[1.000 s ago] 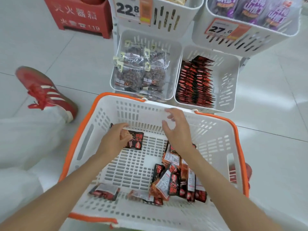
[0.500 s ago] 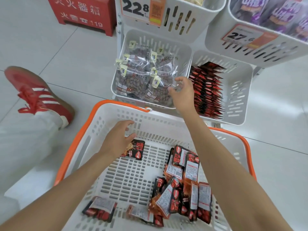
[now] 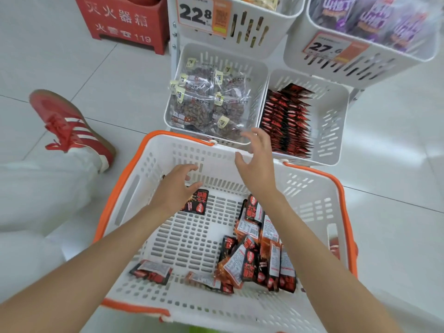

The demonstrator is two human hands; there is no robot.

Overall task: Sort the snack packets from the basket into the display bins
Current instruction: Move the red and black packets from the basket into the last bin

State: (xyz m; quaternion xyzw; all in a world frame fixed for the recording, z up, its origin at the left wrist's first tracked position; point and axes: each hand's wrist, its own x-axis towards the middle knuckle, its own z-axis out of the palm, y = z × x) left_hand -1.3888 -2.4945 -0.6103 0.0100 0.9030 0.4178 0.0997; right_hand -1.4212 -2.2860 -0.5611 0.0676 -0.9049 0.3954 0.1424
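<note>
**Both hands empty over the basket**

Pale floor tiles (image 3: 396, 164) carry it all: the white, orange-rimmed basket (image 3: 312, 205) sits right in front of me, its far edge against the low bins.

My left hand (image 3: 177, 186) hovers inside the basket near the far left corner, fingers loosely curled and holding nothing. Just under its thumb side lies a single black-and-red packet (image 3: 197, 203), flat on the basket floor and partly hidden by the hand; I cannot tell whether skin touches it. My right hand (image 3: 258, 164) is over the basket's far rim, fingers spread, also holding nothing.

Most snack packets are in a pile (image 3: 257, 251) along the basket's right side, toward the near right corner. Two strays lie by the near edge: one (image 3: 151, 271) to the left, another (image 3: 211, 282) touching the pile.

Beyond the far edge, the left bin (image 3: 262, 73) holds clear bags of brown nuts (image 3: 206, 104). The right bin (image 3: 334, 121) holds upright rows of red-and-black packets (image 3: 286, 121).

My red shoe (image 3: 69, 126) rests on the tiles to the basket's left, and a red box (image 3: 122, 20) stands at the far left.
</note>
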